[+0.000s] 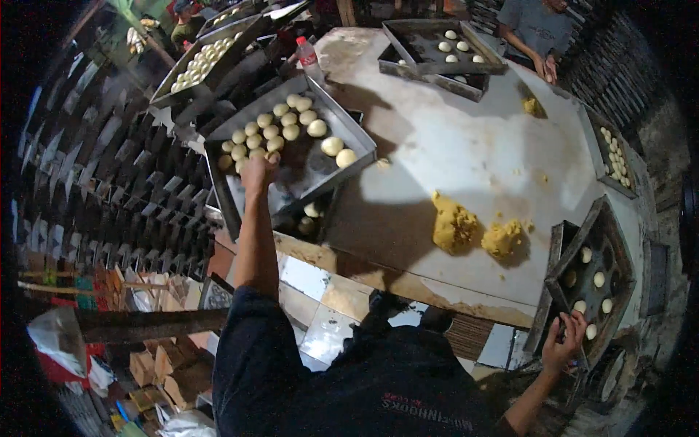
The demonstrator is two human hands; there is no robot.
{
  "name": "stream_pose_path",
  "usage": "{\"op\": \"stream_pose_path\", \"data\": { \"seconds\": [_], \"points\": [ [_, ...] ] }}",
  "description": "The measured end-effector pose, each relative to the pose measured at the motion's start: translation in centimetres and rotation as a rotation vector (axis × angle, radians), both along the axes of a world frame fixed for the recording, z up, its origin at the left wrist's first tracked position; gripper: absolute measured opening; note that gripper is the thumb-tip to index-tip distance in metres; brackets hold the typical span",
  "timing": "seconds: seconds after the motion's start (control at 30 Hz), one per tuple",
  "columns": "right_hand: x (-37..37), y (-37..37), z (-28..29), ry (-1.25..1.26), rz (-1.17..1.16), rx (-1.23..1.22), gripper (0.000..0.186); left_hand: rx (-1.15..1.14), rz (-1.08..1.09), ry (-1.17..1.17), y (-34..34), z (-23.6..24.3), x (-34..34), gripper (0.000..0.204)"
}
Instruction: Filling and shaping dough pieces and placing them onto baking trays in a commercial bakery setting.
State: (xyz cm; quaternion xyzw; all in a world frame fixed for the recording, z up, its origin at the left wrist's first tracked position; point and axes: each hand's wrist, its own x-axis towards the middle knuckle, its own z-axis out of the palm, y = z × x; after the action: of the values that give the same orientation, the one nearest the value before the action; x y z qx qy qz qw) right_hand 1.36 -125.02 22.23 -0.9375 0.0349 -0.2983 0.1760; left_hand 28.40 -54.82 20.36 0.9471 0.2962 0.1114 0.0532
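Note:
My left hand [258, 173] reaches into a metal tray [342, 120] on the left of the table. Its fingers are closed down among pale round dough balls [271, 132]; whatever they hold is hidden from above. The balls stand in rows toward the tray's far left, with a few larger ones [346, 157] near its right wall. At the far right, my right hand [564, 341] hangs over the near edge of another tray [619, 240]. Its fingers are bent and apart, with a dough ball [591, 331] beside them and another [579, 306] just beyond the fingertips.
Two crumbly yellow lumps [455, 224] lie on the pale table [408, 197], with a smaller yellow lump [534, 107] farther back. More trays [437, 69] sit around the edges. A red-capped bottle [309, 58] stands behind my left tray. Another person [539, 36] is across the table.

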Motion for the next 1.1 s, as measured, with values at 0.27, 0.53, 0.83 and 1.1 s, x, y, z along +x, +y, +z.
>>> {"op": "stream_pose_path", "data": {
  "seconds": [0.27, 0.53, 0.83, 1.1],
  "points": [
    [-0.5, 0.9, 2.1, -0.076, -0.083, 0.13, 0.017, -0.094, -0.253, 0.064, 5.2, -5.8, 3.7, 0.033],
    [5.7, 10.0, -2.8, 0.107, 0.428, 0.842, 0.028, -0.503, -0.711, -0.772, -23.7, 2.5, -12.0, 0.026],
    [3.6, 9.9, -0.4, 0.185, 0.753, 1.243, 0.048, -1.163, -1.01, -0.656, -43.2, 6.6, -24.5, 0.086],
    [-1.1, 11.7, 6.1, -0.059, 0.808, 1.213, 0.036, -1.132, -0.819, -0.609, -45.2, 6.1, -28.5, 0.031]
  ]
}}
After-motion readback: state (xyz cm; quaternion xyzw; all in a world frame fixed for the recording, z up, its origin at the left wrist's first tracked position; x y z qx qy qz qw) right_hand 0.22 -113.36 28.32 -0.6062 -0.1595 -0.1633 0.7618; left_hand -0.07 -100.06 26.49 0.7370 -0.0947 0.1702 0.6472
